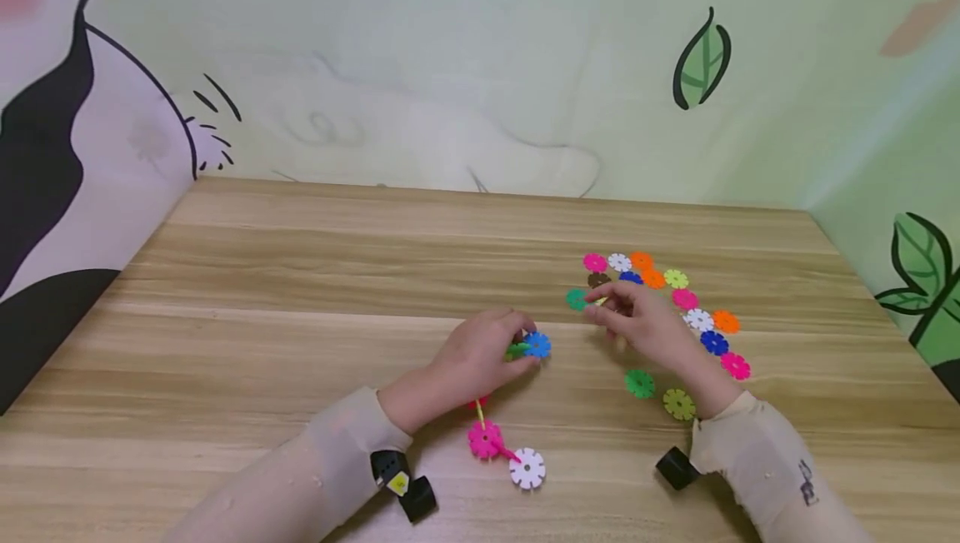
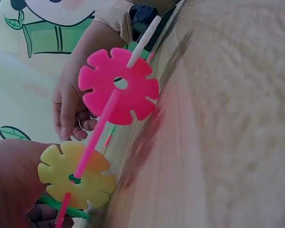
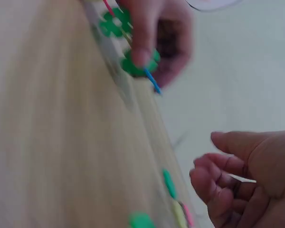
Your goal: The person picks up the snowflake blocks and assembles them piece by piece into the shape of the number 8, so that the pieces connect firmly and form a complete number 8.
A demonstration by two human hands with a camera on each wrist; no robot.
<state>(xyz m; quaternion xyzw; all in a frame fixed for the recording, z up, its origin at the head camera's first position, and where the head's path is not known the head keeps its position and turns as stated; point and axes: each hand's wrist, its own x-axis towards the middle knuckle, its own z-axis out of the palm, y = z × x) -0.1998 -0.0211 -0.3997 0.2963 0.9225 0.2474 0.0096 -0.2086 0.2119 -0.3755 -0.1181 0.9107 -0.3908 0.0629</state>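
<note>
My left hand point(image 1: 480, 353) pinches a green notched plastic disc point(image 3: 137, 66), with a blue disc point(image 1: 537, 345) slotted onto it. More discs join into a chain running back beneath that hand: a yellow disc point(image 2: 78, 175), a pink disc point(image 1: 485, 440) and a white disc point(image 1: 527, 469) at its near end. My right hand point(image 1: 651, 322) hovers over the loose discs, fingers loosely bent. In the right wrist view its thumb and fingers point(image 3: 206, 183) stand apart with nothing between them. A green disc point(image 1: 577, 300) lies just left of its fingertips.
Loose discs lie around the right hand, including an orange disc point(image 1: 725, 321), a pink disc point(image 1: 735, 366) and a dark blue disc point(image 1: 714, 343). Nearer me are a green disc point(image 1: 640, 383) and a yellow-green disc point(image 1: 678, 404). The wooden table point(image 1: 300, 276) meets a painted wall point(image 1: 450, 68).
</note>
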